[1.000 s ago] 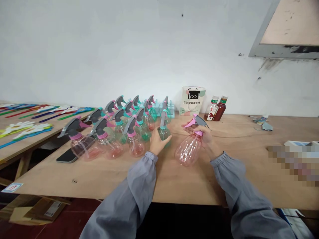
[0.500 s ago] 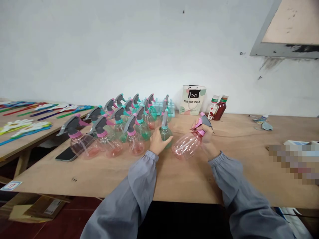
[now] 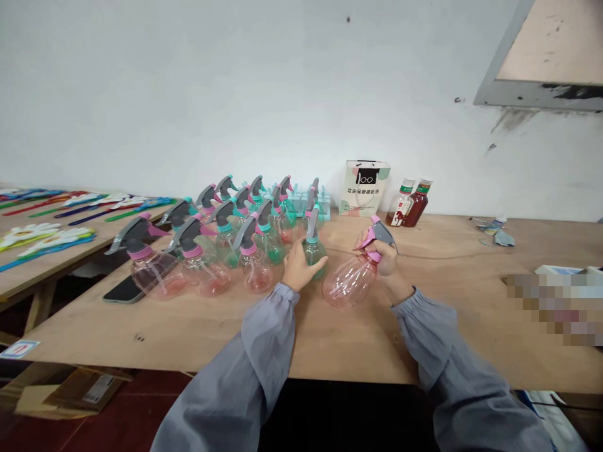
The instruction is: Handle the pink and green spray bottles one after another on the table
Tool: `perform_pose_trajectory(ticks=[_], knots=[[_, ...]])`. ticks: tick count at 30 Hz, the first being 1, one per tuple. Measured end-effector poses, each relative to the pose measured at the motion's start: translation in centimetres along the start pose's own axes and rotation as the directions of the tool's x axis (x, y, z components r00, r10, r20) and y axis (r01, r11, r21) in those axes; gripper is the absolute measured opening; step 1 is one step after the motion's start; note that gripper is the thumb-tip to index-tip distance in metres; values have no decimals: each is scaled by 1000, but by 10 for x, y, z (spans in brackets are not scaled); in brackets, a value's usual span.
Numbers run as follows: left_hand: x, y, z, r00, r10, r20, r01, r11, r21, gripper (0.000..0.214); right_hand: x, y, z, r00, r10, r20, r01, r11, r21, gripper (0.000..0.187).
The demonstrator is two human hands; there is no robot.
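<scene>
My right hand (image 3: 387, 260) is wrapped around the neck and trigger of a clear pink spray bottle (image 3: 346, 282). This bottle leans, its base low to the left and its pink-and-grey head up to the right. My left hand (image 3: 301, 267) is curled around the left side of a green spray bottle (image 3: 313, 251) with a grey head, its thumb sticking out across the front. That bottle stands upright on the wooden table (image 3: 330, 351). To the left, several more pink and green spray bottles (image 3: 257, 267) stand close together in rows.
Behind the bottles is a light-blue rack-like object (image 3: 299, 206). A paper bag (image 3: 365, 191) and two drink bottles (image 3: 417, 207) stand near the wall. A phone (image 3: 123, 290) lies at the left. Flower-shaped crafts (image 3: 47, 235) cover another table. Small scraps (image 3: 502, 235) lie at the right.
The pink bottle in my right hand has tipped slightly more upright and shifted a little left. My left hand stays at the green bottle.
</scene>
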State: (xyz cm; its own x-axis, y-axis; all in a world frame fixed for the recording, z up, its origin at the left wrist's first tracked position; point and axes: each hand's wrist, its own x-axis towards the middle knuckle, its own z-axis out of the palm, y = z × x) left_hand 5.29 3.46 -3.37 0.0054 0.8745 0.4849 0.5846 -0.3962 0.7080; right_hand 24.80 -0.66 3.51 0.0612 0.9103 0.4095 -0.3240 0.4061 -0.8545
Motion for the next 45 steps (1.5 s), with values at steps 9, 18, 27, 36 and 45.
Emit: perform_pose_trajectory(ticks=[9,18,27,36,45], knots=[[0,-2,2,999,34,-10,-33,999,9,75,-4,-7,8,997,9,70,-6,999,-38,22],[1,-4,2,999,44,-8,-44,999,8,75,-3,-11,8,995,15,94,-11,999,-50,21],[0,-5,4,999,41,-18,-40,999,26,77,-4,-16,2,996,-50,76,54,997,-56,7],[0,-2,2,999,40,-5,-40,999,-3,77,10,-47,-61,975,-174,-139,81,859,-506,23],[0,-3,2,999,45,2,-45,999,2,76,10,-67,-196,790,-403,-461,-107,650,-752,58]])
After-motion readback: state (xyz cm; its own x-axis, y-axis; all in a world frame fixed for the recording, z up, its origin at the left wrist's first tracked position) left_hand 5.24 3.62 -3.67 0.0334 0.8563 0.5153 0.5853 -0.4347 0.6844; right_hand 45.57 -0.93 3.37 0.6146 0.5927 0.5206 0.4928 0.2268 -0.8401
